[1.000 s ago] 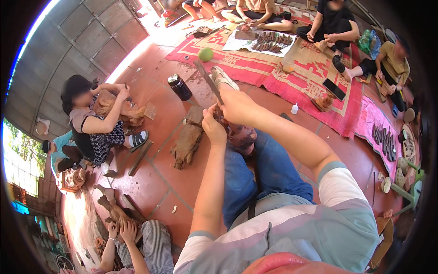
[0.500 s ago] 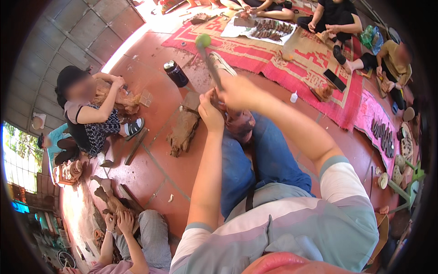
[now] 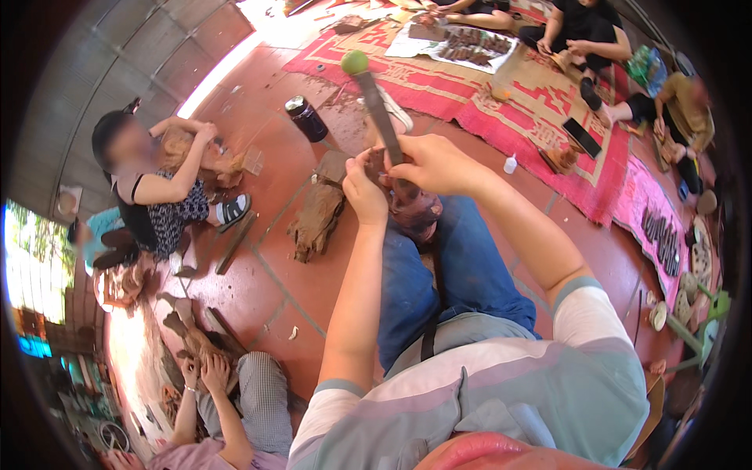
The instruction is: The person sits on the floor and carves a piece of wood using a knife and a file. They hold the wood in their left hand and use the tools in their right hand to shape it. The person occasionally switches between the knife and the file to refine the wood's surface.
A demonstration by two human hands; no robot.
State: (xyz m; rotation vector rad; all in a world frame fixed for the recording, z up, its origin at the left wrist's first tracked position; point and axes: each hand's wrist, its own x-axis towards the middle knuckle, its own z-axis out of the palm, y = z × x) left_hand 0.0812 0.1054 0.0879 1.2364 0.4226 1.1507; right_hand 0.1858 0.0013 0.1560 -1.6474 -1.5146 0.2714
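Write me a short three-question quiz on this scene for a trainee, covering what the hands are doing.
1. True or false: the right hand grips the long dark tool with a green round tip.
2. Which item stands on the red tiled floor just left of the tool? A) dark cylindrical can B) glass bowl C) metal bucket
3. Fill in: the left hand steadies the brown lumpy workpiece resting on the person's ____.

Key: 1 true; 2 A; 3 knee (blue-jeaned).
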